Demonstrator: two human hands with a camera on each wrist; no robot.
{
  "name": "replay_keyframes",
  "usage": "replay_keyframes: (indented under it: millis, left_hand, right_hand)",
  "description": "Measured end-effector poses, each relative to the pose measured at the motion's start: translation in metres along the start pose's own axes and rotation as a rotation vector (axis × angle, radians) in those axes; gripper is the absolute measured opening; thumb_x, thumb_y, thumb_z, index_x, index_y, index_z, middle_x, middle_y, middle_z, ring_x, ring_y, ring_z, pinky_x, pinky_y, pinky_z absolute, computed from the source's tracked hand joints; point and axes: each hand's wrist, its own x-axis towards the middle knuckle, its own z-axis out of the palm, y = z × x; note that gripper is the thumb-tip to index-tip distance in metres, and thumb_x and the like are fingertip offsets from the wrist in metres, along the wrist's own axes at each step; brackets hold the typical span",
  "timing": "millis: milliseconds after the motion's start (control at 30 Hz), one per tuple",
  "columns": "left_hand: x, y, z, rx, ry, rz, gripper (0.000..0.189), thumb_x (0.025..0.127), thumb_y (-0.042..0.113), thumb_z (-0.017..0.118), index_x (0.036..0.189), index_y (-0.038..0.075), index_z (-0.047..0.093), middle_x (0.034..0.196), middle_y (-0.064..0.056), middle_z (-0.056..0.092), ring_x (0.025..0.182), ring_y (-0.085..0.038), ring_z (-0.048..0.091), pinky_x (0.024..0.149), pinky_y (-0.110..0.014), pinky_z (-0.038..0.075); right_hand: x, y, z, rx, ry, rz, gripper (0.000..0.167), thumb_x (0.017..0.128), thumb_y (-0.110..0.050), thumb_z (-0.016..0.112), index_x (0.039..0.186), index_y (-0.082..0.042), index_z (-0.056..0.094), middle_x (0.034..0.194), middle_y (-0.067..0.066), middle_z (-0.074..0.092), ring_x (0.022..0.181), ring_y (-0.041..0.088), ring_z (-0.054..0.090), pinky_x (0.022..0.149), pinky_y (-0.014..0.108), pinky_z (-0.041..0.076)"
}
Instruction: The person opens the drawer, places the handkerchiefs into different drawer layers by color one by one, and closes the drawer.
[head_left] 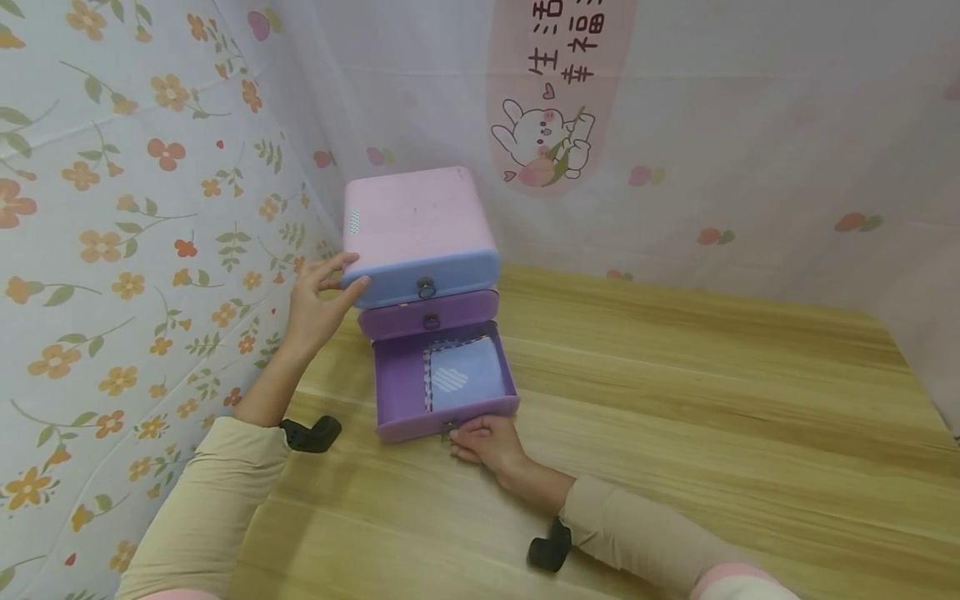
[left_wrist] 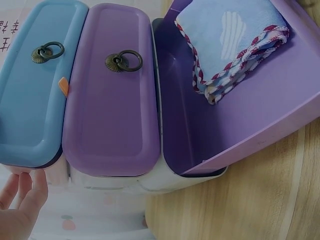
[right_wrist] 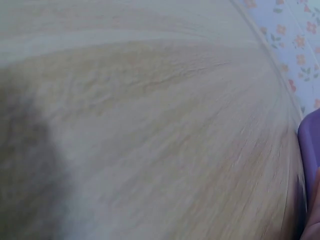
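Observation:
A small pink drawer cabinet (head_left: pixel 416 217) stands with its blue top drawer (head_left: pixel 390 286) and purple middle drawer (head_left: pixel 405 315) closed. The purple bottom drawer (head_left: pixel 392 387) is pulled out. Inside it lies a folded light blue cloth (head_left: pixel 472 375) with a dark-and-white stitched edge, seen closer in the left wrist view. My left hand (head_left: pixel 315 304) rests its fingers against the cabinet's upper left corner, the thumb by the blue front. At the bottom drawer's front, my right hand (head_left: pixel 491 446) pinches the ring handle (head_left: pixel 448 427), which the fingers partly hide.
The cabinet stands on a wood-grain table (head_left: pixel 675 400), near its back left. A flowered curtain (head_left: pixel 135 250) hangs close on the left, and a pale cloth (head_left: pixel 750 150) with a rabbit print behind. An orange tab (left_wrist: pixel 63 86) sticks out between the upper drawers.

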Motion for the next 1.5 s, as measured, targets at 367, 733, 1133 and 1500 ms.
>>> replay_keyframes:
  millis: [367, 733, 1133, 1500]
  left_hand:
    - [0.010, -0.033, 0.001, 0.026, 0.008, 0.017, 0.040, 0.084, 0.022, 0.062, 0.119, 0.005, 0.055, 0.112, -0.009, 0.044, 0.090, -0.019, 0.045, 0.077, -0.029, 0.041]
    - [0.008, -0.028, 0.001, 0.018, 0.002, 0.000, 0.039, 0.084, 0.018, 0.062, 0.119, 0.004, 0.054, 0.115, -0.012, 0.044, 0.091, -0.020, 0.045, 0.073, -0.028, 0.041]
    - [0.000, 0.003, 0.000, 0.010, 0.009, -0.008, 0.035, 0.084, 0.009, 0.059, 0.116, -0.005, 0.053, 0.111, -0.016, 0.044, 0.085, -0.017, 0.045, 0.063, -0.020, 0.041]
    - [0.000, 0.000, 0.000, 0.000, 0.010, -0.001, 0.035, 0.083, 0.008, 0.060, 0.116, -0.004, 0.053, 0.110, -0.016, 0.044, 0.087, -0.024, 0.046, 0.062, -0.019, 0.041]
  right_hand:
    - [0.002, -0.002, 0.003, 0.032, 0.002, 0.077, 0.022, 0.082, -0.004, 0.062, 0.091, 0.015, 0.057, 0.075, 0.015, 0.064, 0.061, 0.013, 0.062, 0.062, 0.026, 0.052]
    - [0.006, 0.001, 0.003, 0.039, 0.003, 0.080, 0.015, 0.083, -0.003, 0.058, 0.087, 0.012, 0.057, 0.066, 0.006, 0.061, 0.057, 0.011, 0.061, 0.059, 0.025, 0.052]
    - [0.007, -0.007, 0.007, 0.052, 0.034, 0.076, 0.014, 0.083, -0.005, 0.059, 0.085, 0.009, 0.057, 0.067, 0.007, 0.062, 0.057, 0.011, 0.061, 0.058, 0.024, 0.052]
    - [0.025, -0.015, 0.014, 0.088, 0.041, 0.053, 0.014, 0.082, -0.001, 0.058, 0.086, 0.012, 0.056, 0.062, 0.006, 0.061, 0.055, 0.010, 0.060, 0.058, 0.022, 0.051]
